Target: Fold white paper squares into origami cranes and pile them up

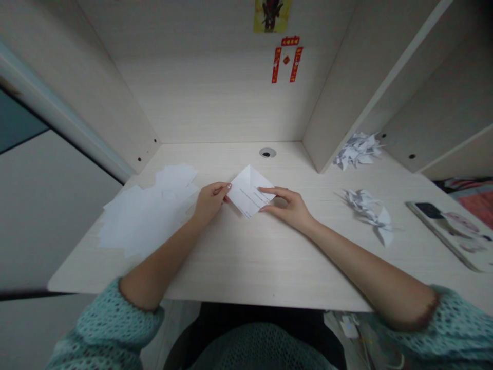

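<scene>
Between my hands is a square sheet of white paper [249, 187], turned cornerwise, with lines of small print and a crease running down from its top corner. My left hand [212, 201] pinches its left corner between thumb and fingers. On the opposite side, my right hand [288, 204] has the thumb at the lower right edge and a finger over the right part, gripping the paper. Left of my left hand lies a spread pile of white paper sheets [142, 216]. To the right of my right hand sit several folded paper pieces [367, 210] in a short row.
A heap of folded paper [358, 150] rests farther back, beside the upright divider panel [346, 87]. At the right lies a phone in a patterned case [454, 231]. A round cable hole [267, 152] sits near the back panel of the desk [246, 267].
</scene>
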Demonstrator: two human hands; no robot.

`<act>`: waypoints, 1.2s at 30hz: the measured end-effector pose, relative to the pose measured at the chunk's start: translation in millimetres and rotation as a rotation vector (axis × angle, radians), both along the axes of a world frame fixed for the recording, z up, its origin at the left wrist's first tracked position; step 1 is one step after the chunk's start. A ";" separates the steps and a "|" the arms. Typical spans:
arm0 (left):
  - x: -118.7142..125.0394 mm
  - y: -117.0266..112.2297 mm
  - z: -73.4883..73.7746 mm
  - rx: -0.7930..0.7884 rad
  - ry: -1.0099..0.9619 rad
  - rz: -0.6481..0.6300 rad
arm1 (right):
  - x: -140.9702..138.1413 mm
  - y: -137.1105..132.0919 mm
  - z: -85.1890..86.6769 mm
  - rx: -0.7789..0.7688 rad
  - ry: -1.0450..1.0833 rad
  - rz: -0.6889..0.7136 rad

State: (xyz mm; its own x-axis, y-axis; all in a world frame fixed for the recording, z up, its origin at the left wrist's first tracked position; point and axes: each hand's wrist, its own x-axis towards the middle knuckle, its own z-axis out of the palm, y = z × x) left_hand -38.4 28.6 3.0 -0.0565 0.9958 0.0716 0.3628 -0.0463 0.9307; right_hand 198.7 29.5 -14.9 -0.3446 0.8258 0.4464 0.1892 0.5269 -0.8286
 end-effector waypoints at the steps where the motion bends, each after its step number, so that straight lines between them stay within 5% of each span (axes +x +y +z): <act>1: -0.1 0.2 -0.5 0.001 0.005 -0.002 | 0.1 -0.1 -0.4 -0.017 0.015 -0.010; 36: 10.0 -7.1 3.3 -0.212 -0.113 -0.221 | -3.8 8.0 -0.8 -0.348 0.353 -0.444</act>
